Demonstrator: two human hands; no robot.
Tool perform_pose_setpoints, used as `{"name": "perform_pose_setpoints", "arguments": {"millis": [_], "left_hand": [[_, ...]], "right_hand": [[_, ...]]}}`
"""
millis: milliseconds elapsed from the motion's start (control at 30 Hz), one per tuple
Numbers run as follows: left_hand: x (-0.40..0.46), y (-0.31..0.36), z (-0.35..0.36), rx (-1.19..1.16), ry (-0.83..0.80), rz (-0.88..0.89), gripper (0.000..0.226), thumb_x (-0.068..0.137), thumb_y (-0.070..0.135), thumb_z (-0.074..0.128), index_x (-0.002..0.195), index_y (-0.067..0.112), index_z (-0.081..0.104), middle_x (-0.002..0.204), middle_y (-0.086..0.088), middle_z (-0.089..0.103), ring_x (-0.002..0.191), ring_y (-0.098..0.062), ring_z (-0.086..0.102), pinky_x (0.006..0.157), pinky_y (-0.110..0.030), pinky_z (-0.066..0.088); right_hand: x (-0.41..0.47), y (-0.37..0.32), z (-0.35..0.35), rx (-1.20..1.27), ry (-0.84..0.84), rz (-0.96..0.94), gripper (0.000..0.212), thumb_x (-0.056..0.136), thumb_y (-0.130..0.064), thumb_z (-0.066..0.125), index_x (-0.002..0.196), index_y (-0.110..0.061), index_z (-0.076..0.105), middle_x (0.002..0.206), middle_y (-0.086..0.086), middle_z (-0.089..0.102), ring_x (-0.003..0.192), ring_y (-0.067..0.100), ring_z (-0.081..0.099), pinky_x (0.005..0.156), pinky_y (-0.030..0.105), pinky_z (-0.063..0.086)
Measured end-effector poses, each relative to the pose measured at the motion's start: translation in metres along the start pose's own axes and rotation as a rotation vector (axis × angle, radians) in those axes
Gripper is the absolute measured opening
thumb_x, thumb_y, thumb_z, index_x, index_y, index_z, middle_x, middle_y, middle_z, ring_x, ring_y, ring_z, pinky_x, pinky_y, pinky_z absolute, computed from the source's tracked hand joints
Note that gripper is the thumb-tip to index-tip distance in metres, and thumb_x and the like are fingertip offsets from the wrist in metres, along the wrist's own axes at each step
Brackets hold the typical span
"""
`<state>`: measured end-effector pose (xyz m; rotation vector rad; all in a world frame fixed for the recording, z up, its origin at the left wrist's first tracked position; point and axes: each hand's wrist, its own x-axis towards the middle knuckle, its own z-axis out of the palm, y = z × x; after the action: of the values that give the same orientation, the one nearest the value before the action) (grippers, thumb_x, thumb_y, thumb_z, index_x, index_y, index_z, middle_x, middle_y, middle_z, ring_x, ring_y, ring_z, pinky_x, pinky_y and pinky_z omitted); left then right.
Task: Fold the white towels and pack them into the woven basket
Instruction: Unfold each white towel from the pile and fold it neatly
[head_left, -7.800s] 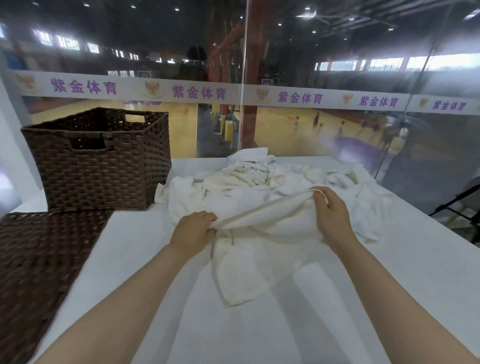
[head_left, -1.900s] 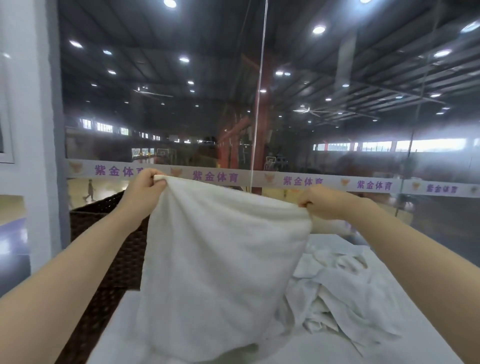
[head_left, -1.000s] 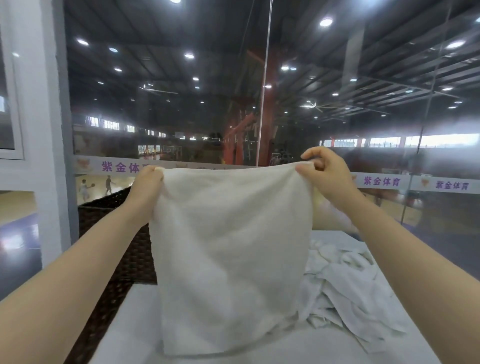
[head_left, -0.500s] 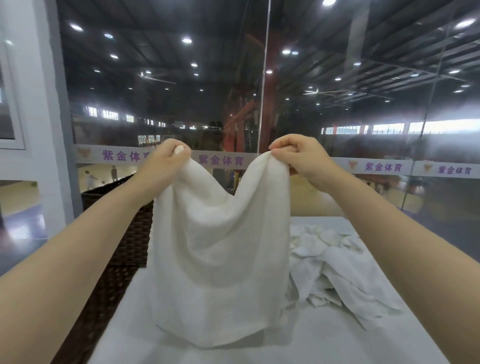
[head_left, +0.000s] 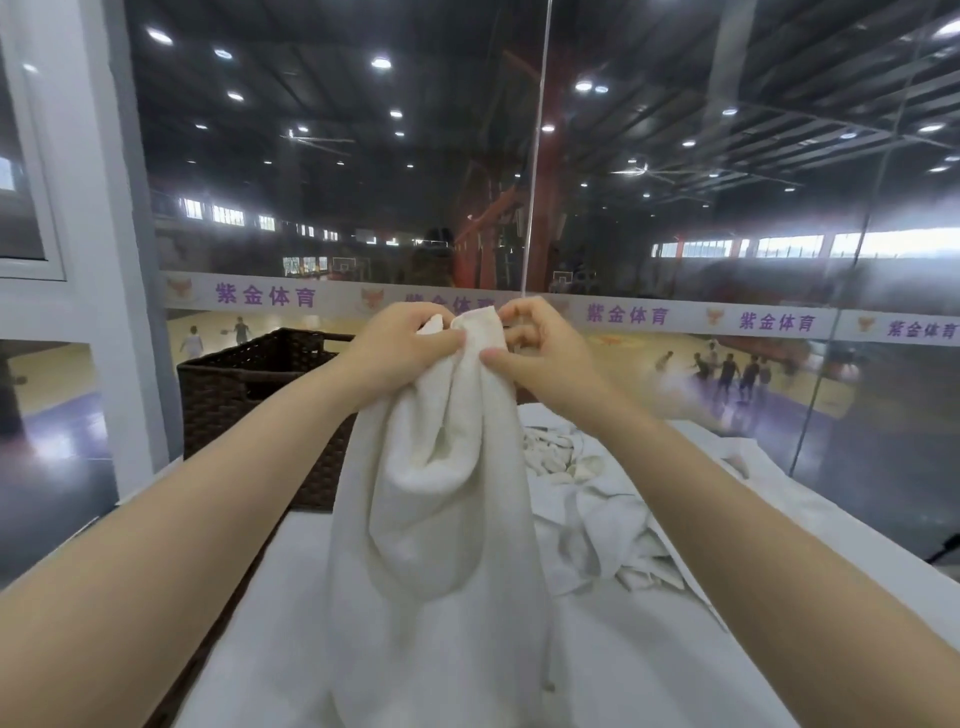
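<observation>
While we held it up in front of us, the white towel hung with its long axis vertical, top corners gathered together at chest height and its lower end reaching down to the white table. Our left hand pinched one top corner, fingers curled tight round the cloth; our right hand pinched the other corner just beside it, thumb pressed against the fabric, so both hands were closed on the towel and nearly touching. Folded in half lengthwise this way, the towel formed a soft hollow loop between its two layers, its surface matte and slightly nubbly. Behind it to the right lay a crumpled pile of towels, creased and irregular, on the same table. To the left stood the woven basket, dark brown, rectangular, with a tight plaited texture and a cut-out handle slot near its rim. Beyond the table rose a glass wall.
</observation>
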<state>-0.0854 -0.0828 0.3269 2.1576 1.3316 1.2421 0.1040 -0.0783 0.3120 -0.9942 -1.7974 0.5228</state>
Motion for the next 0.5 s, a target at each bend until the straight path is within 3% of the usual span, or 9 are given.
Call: {"name": "perform_pose_setpoints", "arguments": {"millis": [100, 233, 300, 367, 500], "left_hand": [[-0.003, -0.009, 0.002, 0.007, 0.093, -0.023, 0.019, 0.095, 0.031, 0.055, 0.098, 0.019, 0.069, 0.092, 0.001, 0.066, 0.089, -0.018, 0.062, 0.078, -0.039, 0.052], [-0.003, -0.025, 0.000, -0.081, 0.191, -0.088, 0.020, 0.095, 0.029, 0.053, 0.098, 0.016, 0.068, 0.094, -0.005, 0.065, 0.089, -0.021, 0.061, 0.074, -0.034, 0.049], [0.000, -0.035, -0.004, -0.113, 0.245, -0.130, 0.019, 0.095, 0.031, 0.052, 0.097, 0.020, 0.068, 0.093, -0.002, 0.066, 0.090, -0.020, 0.062, 0.073, -0.032, 0.049], [0.003, -0.043, -0.007, -0.144, 0.294, -0.171, 0.018, 0.094, 0.032, 0.053, 0.098, 0.022, 0.067, 0.094, 0.001, 0.065, 0.092, -0.019, 0.062, 0.072, -0.030, 0.049], [0.005, -0.053, -0.007, -0.165, 0.356, -0.236, 0.023, 0.094, 0.032, 0.051, 0.099, 0.015, 0.066, 0.098, -0.009, 0.064, 0.086, -0.020, 0.058, 0.069, -0.030, 0.046]], "right_hand": [[-0.030, 0.043, 0.018, 0.035, -0.120, 0.117, 0.017, 0.088, -0.027, 0.069, 0.103, -0.027, 0.061, 0.093, -0.006, 0.071, 0.087, 0.014, 0.069, 0.078, 0.038, 0.059], [-0.076, 0.104, 0.045, 0.008, -0.231, 0.241, 0.012, 0.087, -0.026, 0.066, 0.098, -0.023, 0.069, 0.099, -0.007, 0.072, 0.091, 0.015, 0.068, 0.085, 0.034, 0.055], [-0.094, 0.127, 0.051, 0.020, -0.267, 0.309, 0.006, 0.086, -0.023, 0.067, 0.080, -0.022, 0.065, 0.080, -0.012, 0.066, 0.074, 0.011, 0.061, 0.073, 0.028, 0.049], [-0.106, 0.147, 0.054, 0.045, -0.283, 0.368, 0.026, 0.087, -0.019, 0.067, 0.065, -0.027, 0.055, 0.064, -0.014, 0.052, 0.061, 0.007, 0.049, 0.062, 0.020, 0.040], [-0.120, 0.171, 0.056, 0.038, -0.335, 0.399, 0.004, 0.086, -0.011, 0.064, 0.085, -0.014, 0.061, 0.076, -0.007, 0.061, 0.066, 0.005, 0.057, 0.064, 0.017, 0.045]]}}
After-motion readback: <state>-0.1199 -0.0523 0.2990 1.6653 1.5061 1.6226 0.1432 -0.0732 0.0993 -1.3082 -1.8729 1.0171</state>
